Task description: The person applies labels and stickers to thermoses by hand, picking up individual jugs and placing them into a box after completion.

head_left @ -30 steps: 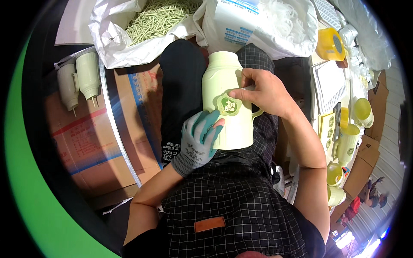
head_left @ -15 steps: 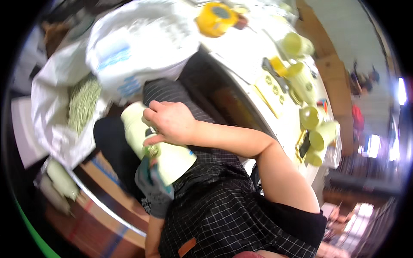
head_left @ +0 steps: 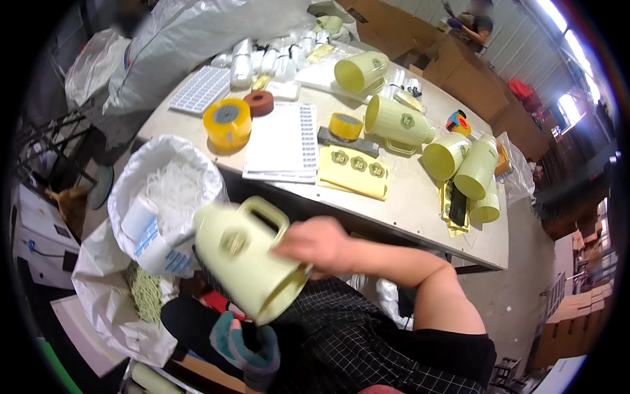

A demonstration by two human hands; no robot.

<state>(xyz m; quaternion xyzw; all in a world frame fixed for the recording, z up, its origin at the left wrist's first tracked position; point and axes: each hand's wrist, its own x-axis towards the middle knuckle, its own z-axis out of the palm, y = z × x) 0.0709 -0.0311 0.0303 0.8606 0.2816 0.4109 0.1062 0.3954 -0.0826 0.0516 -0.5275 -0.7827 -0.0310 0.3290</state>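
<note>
A pale green plastic jug shell [head_left: 239, 253] with a loop handle and an oval flower-like badge hangs tilted over my lap, its wide hollow end toward me. My right hand [head_left: 318, 246], blurred by motion, grips it by the side near that end, below the handle. Under the shell is my left hand [head_left: 246, 348], in a grey and teal glove with bare fingertips. Its fingers are apart, with nothing between them. Beyond the jug, yellow sheets with similar badges [head_left: 354, 172] lie at the table's near edge.
On the white table [head_left: 420, 203] stand similar shells [head_left: 399, 123], yellow tape rolls [head_left: 227, 125], a brown roll [head_left: 259, 103] and label sheets [head_left: 282, 141]. A white bag of clear plastic pieces [head_left: 167, 197] and a bag of green strands [head_left: 146, 292] sit left. A person [head_left: 474, 27] stands far off.
The jug shell has been lifted and turned, so its handle and badge now show. My left hand has come off it and dropped lower. The view has swung up toward the table.
</note>
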